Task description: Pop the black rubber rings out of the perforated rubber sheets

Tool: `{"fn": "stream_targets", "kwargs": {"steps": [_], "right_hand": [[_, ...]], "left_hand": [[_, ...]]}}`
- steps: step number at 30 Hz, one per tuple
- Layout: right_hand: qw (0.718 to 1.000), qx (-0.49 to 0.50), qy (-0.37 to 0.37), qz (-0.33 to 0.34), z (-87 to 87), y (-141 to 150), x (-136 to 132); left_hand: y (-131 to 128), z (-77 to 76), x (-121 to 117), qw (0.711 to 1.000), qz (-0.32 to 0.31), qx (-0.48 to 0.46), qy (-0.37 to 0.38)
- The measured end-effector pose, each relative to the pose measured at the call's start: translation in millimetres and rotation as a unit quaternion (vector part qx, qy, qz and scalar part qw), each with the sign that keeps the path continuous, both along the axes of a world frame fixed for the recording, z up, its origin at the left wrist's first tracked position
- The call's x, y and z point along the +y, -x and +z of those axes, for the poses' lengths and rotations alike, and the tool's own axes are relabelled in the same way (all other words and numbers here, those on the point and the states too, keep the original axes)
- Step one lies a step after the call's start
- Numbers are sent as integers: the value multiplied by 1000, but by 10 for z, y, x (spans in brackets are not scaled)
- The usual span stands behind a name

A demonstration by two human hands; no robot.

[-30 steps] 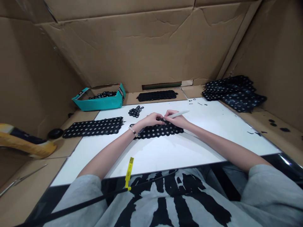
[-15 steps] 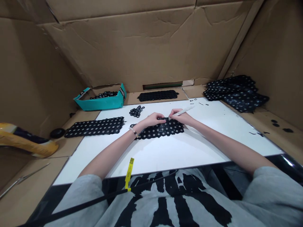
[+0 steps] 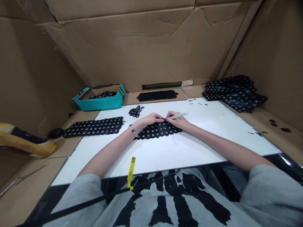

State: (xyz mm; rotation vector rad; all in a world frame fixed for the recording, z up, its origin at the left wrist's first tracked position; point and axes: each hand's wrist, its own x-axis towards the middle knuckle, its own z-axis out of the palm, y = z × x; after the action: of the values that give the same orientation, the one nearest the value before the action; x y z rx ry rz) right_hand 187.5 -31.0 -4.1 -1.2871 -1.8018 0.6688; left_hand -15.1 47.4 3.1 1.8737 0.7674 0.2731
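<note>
Black lace [image 3: 158, 130] held by the left hand [image 3: 148, 119], edge hidden; white pen [image 3: 179, 116] gripped in the right hand [image 3: 176, 120], tip hidden.

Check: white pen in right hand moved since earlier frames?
Yes: the white pen in the right hand drew back toward the person, away from the white board's far edge.

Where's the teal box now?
In the head view, the teal cardboard box sits past the far-left corner of the white board, left of the small black lace cluster.
</note>
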Motion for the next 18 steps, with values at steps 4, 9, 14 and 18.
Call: {"fn": "stream_targets", "kwargs": {"steps": [4, 9, 14, 18], "right_hand": [[1000, -17, -5, -7, -11, 28, 12], [1000, -18, -20, 11, -2, 3, 30], [998, -27, 42, 42, 168, -178, 94], [992, 41, 82, 83, 290, -111, 155]], "left_hand": [[3, 27, 19, 1000, -16, 8, 7], [56, 128, 38, 998, -24, 36, -40], [213, 185, 6, 986, 39, 85, -138], [258, 109, -124, 972, 92, 110, -185]]}}
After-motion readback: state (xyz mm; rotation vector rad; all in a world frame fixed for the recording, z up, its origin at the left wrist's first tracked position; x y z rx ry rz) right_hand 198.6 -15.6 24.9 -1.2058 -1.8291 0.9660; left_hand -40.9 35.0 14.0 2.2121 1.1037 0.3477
